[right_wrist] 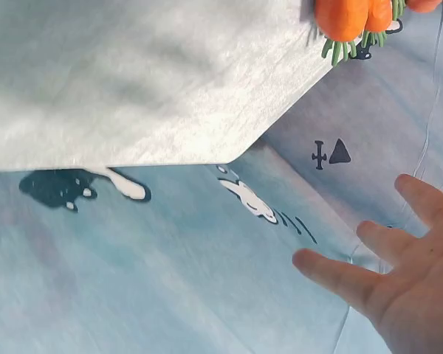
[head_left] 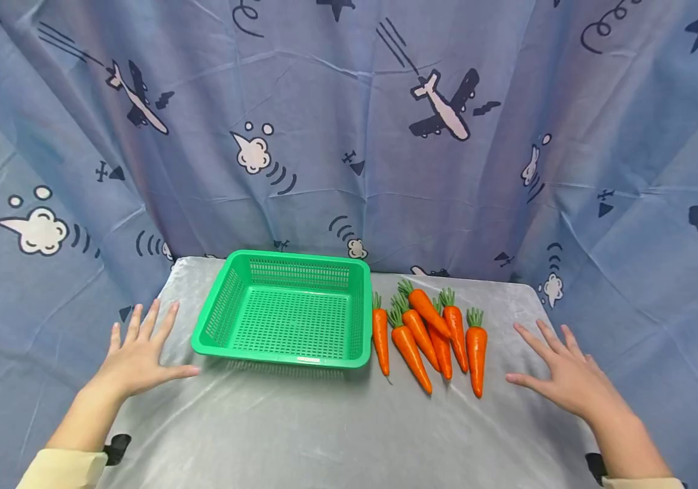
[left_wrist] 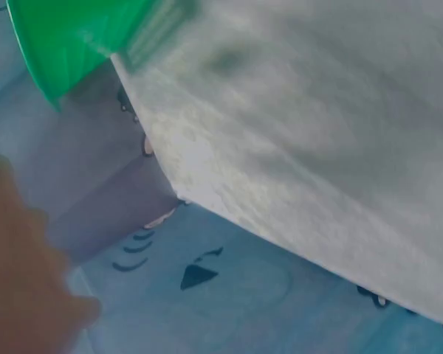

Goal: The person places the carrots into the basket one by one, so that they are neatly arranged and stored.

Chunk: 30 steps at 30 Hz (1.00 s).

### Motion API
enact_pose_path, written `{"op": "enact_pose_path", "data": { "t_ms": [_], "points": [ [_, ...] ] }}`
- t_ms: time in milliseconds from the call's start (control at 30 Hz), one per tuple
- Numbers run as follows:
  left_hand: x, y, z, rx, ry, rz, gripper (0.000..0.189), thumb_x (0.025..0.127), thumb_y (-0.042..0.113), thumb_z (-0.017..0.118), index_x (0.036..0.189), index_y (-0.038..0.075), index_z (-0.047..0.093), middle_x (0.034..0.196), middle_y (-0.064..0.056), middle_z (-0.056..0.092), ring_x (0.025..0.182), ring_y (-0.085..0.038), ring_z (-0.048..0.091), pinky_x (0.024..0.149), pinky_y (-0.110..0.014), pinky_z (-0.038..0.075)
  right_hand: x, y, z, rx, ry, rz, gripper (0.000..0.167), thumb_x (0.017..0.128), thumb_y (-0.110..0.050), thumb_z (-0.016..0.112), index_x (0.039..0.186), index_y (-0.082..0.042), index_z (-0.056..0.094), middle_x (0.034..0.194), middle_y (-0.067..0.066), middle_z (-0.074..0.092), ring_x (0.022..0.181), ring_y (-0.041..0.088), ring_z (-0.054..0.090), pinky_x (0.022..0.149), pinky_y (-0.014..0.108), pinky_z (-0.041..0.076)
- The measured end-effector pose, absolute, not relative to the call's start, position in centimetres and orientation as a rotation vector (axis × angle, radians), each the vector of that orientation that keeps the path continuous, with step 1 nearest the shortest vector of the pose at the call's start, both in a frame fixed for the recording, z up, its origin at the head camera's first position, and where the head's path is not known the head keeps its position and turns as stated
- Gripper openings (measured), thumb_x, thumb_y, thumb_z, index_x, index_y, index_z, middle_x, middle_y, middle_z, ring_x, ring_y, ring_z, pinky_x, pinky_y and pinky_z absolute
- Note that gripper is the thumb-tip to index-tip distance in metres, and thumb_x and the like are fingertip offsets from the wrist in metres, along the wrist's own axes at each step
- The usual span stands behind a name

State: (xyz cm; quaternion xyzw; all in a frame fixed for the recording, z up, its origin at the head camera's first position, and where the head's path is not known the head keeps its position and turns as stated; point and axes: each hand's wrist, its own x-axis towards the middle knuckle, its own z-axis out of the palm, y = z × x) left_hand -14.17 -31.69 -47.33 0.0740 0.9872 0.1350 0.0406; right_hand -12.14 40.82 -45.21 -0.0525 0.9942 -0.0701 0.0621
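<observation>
Orange tapered carrots lie near the worktop's back edge, between left hand and right hand. Both are spread.

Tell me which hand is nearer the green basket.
Left. The left hand is just off the green basket's left side; the right hand is farther, beyond the carrots.

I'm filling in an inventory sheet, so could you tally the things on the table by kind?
Orange carrots: 7
Green basket: 1
Total: 8
</observation>
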Motion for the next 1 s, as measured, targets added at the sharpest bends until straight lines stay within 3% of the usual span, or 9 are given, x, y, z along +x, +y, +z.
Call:
{"op": "enact_pose_path", "data": {
  "t_ms": [200,400,500,667,833,1000],
  "points": [
    [-14.6,-30.7,-47.7,0.278,3.014,0.541,0.13,0.074,0.075,0.071,0.163,0.023,-0.008,0.168,-0.019,-0.014,0.151,-0.048,-0.016,0.111,-0.078,-0.006,-12.7,40.3,-45.6,-0.198,2.973,-0.369,0.098,0.086,-0.067,0.066,0.163,-0.033,0.015,0.164,0.03,0.013,0.141,0.066,0.007,0.084,0.09,0.024],
    [-15.4,-30.3,-48.7,0.34,2.977,0.711,0.133,0.074,0.063,0.08,0.163,0.022,-0.01,0.168,-0.02,-0.014,0.15,-0.051,-0.012,0.111,-0.079,0.001,-13.4,39.8,-46.5,-0.247,2.99,-0.567,0.101,0.083,-0.058,0.076,0.163,-0.03,0.02,0.164,0.031,0.015,0.142,0.064,0.014,0.093,0.087,0.023],
    [-16.0,-30.2,-49.5,0.365,2.924,0.868,0.135,0.074,0.054,0.085,0.163,0.02,-0.011,0.167,-0.024,-0.013,0.149,-0.052,-0.013,0.11,-0.079,0.001,-13.7,39.6,-47.1,-0.264,3.004,-0.628,0.102,0.082,-0.055,0.078,0.163,-0.029,0.021,0.163,0.031,0.017,0.136,0.063,0.028,0.094,0.08,0.035],
    [-17.1,-30.0,-50.9,0.394,2.793,1.149,0.138,0.073,0.039,0.09,0.162,0.024,-0.015,0.167,-0.025,-0.01,0.151,-0.05,-0.01,0.112,-0.078,0.003,-14.5,39.6,-48.5,-0.213,2.972,-0.82,0.103,0.082,-0.049,0.081,0.163,-0.026,0.021,0.16,0.033,0.023,0.132,0.059,0.039,0.088,0.063,0.053],
    [-17.8,-29.5,-51.9,0.425,2.682,1.335,0.141,0.071,0.022,0.093,0.161,0.026,-0.016,0.168,-0.021,-0.011,0.152,-0.049,-0.006,0.114,-0.075,0.008,-15.5,39.6,-50.1,-0.165,2.86,-1.031,0.095,0.086,-0.04,0.08,0.162,-0.024,0.025,0.157,0.029,0.033,0.127,0.051,0.051,0.088,0.057,0.056],
    [-18.2,-28.8,-52.7,0.41,2.614,1.383,0.143,0.071,0.02,0.093,0.16,0.028,-0.018,0.168,-0.02,-0.012,0.152,-0.047,-0.005,0.115,-0.073,0.009,-16.0,39.8,-51.3,-0.135,2.78,-1.085,0.084,0.092,-0.035,0.075,0.161,-0.018,0.029,0.152,0.031,0.041,0.126,0.051,0.053,0.09,0.062,0.053]
  ]
}}
